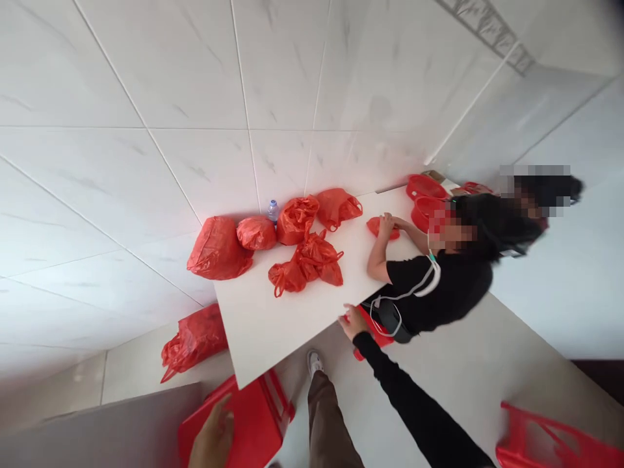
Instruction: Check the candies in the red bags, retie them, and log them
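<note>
My right hand (354, 324) reaches to the front edge of the white table (263, 331), its fingers apart. A small red patch shows between them; whether it is held or lies behind, I cannot make out. Low on the left, my left hand (213, 435) is smeared by motion in front of a red plastic stool (256, 422), so its finger pose is unclear. Nearest to my right hand on the tabletop are tied red plastic bags (319, 257). Along the wall stand a big full red bag (219, 250), a smaller one (256, 233) and further red bags (298, 220).
A person in a black shirt (439, 292) sits at the table's right side, both hands on a red bag (375, 226). Red basins (425, 186) stand behind. A bottle (273, 211) is by the wall. Another bag (199, 341) and a red stool (550, 439) are on the floor.
</note>
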### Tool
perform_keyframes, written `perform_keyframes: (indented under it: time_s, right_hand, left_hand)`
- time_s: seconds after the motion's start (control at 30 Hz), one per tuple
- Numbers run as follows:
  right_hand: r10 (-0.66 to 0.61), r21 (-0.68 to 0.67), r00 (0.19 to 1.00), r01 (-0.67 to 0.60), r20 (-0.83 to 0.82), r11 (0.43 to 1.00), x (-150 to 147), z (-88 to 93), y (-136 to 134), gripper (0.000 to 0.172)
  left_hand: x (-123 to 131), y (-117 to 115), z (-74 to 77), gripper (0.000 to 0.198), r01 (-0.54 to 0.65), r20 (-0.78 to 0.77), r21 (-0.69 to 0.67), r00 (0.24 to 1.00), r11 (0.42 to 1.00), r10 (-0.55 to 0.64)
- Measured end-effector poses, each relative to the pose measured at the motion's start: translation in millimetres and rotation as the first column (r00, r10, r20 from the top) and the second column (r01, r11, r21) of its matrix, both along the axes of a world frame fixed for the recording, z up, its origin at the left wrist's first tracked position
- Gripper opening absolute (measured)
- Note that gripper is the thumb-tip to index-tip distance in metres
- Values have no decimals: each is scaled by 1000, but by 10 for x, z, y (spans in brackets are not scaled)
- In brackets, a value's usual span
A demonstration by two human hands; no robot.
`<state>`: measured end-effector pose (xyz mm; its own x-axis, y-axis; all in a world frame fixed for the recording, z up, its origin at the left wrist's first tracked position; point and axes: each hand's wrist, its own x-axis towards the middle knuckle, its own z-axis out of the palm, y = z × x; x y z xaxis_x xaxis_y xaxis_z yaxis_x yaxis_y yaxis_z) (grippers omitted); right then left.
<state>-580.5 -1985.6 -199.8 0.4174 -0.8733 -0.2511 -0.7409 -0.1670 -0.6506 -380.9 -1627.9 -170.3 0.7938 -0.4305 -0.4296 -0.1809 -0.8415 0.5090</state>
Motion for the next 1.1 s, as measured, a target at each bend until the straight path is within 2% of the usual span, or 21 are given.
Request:
perform_keyframes:
  time_s: [0.1,0.17,0.2,0.27,0.33,0.4,0.43,0.47,0.53,0.6,0.7,0.73,0.8,0.87,0.9,1.0,1.1]
  right_hand:
    - [13,-99,999,-8,48,995,748,-16,-1138,41]
    - [30,-119,998,-23,59,993,1091,-58,-1614,41]
    - [48,-117,997,-41,57,992,1200,-84,-1752,41]
    - [102,-100,994,-97,46,990,1284,-118,-1849,41]
    - [168,-92,985,-164,31,982,1217,-91,-1788,46]
    - [228,-110,974,-226,11,968,1080,18,-1704,57]
    - [261,-126,965,-259,2,958,1021,97,-1689,58]
    - [300,-140,954,-298,-6,944,989,183,-1703,59]
    - [385,-153,923,-384,-22,911,1041,337,-1818,61]
    - [470,-140,882,-470,-35,872,1246,412,-2000,69]
    - [587,-81,808,-589,-50,804,1638,356,-2201,81]
    - [620,-57,783,-622,-54,781,1728,319,-2214,76]
    - [674,-15,737,-676,-49,737,1786,267,-2157,51]
    - [714,3,700,-714,-25,700,1697,265,-2043,26]
    - [728,3,686,-728,-9,686,1624,280,-1993,20]
    - [730,-20,683,-730,10,683,1457,313,-1984,21]
    - [654,-61,755,-656,-47,753,1524,243,-2201,34]
  left_hand:
    - [324,-970,135,49,-20,5,-60,1000,998,20]
    - [448,-1722,164,56,-68,42,-63,997,996,71]
    - [473,-2102,162,61,-99,68,-65,992,993,104]
    - [459,-2823,143,81,-161,113,-60,980,985,167]
    - [402,-3437,120,100,-202,135,-52,969,978,208]
    - [355,-3890,93,107,-212,139,-43,966,976,216]
    - [343,-4043,73,105,-212,134,-34,967,977,215]
    - [339,-4146,49,101,-211,124,-25,969,977,213]
    - [338,-4207,-10,87,-216,93,-5,972,976,215]
    - [329,-4114,-57,75,-233,55,8,971,972,233]
    - [293,-3828,-41,69,-278,24,3,960,961,278]
    - [286,-3721,-8,69,-295,25,-6,955,955,295]
    - [289,-3514,82,70,-332,37,-29,942,943,333]
    - [312,-3340,175,67,-371,57,-40,926,928,373]
    - [325,-3276,211,65,-388,66,-38,918,921,390]
    - [334,-3224,244,60,-415,69,-5,907,910,415]
    - [289,-3393,177,59,-413,31,45,911,910,412]
